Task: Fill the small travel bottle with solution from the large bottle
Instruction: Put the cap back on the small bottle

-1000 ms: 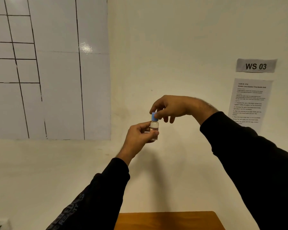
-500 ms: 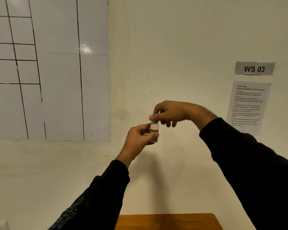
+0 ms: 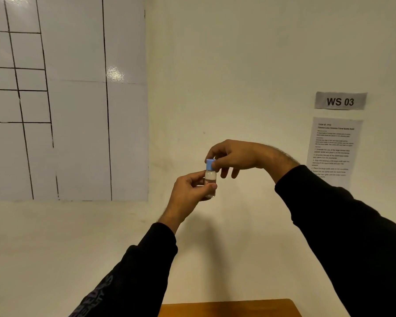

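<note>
Gripping small travel bottle (image 3: 210, 183), left hand (image 3: 190, 191); right hand (image 3: 232, 157) pinches blue cap (image 3: 210, 164), probably tightening; next: finish twist

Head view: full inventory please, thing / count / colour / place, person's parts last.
small travel bottle: 1, clear, held up in front of the wall at centre
cap: 1, blue, on top of the small travel bottle
white panel: 1, glossy white with black lines, on the wall at upper left
WS 03 sign: 1, grey with black letters, on the wall at right
instruction sheet: 1, white with small print, below the WS 03 sign
table: 1, orange-brown wood, bottom edge
left hand: 1, black sleeve, grips the bottle body
right hand: 1, black sleeve, pinches the cap
</note>
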